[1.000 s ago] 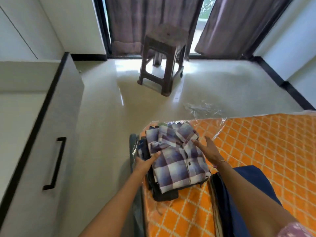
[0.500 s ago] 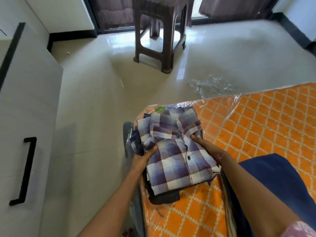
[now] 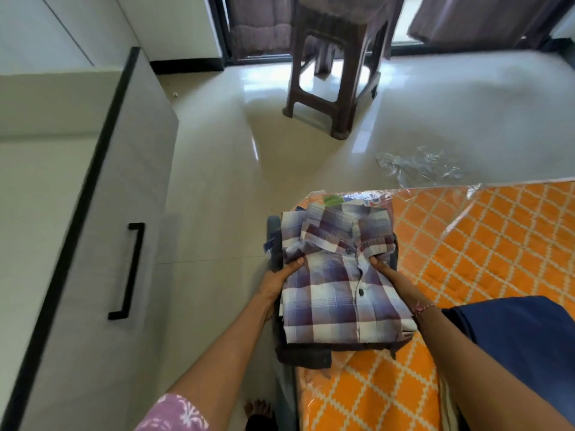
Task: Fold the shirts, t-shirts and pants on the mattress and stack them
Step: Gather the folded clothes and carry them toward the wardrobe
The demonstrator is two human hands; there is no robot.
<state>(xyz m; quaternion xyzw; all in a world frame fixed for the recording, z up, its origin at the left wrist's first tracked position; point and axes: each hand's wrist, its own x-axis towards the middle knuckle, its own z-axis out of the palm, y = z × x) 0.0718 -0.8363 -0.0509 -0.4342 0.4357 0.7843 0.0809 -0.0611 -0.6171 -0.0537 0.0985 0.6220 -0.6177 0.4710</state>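
Plaid blue-and-maroon folded cotton shirt [image 3: 339,287] tops the stack of dark folded clothes [image 3: 306,356] at the near-left corner of the orange lattice-print mattress [image 3: 485,244]. Left hand [image 3: 280,283] grips the shirt's left edge, thumb on top, fingers underneath. Right hand [image 3: 390,279] grips its right edge likewise. Navy folded cloth [image 3: 516,340] lies just right of the stack. Brown plastic stool [image 3: 336,76] stands beyond the mattress.

**What we cannot see**

The checked shirt [image 3: 339,284] covers most of the pile [image 3: 306,357] beneath, and we see only dark edges. Our fingers [image 3: 295,263] tuck under its sides. The frame's top edge crops the stool [image 3: 336,88].
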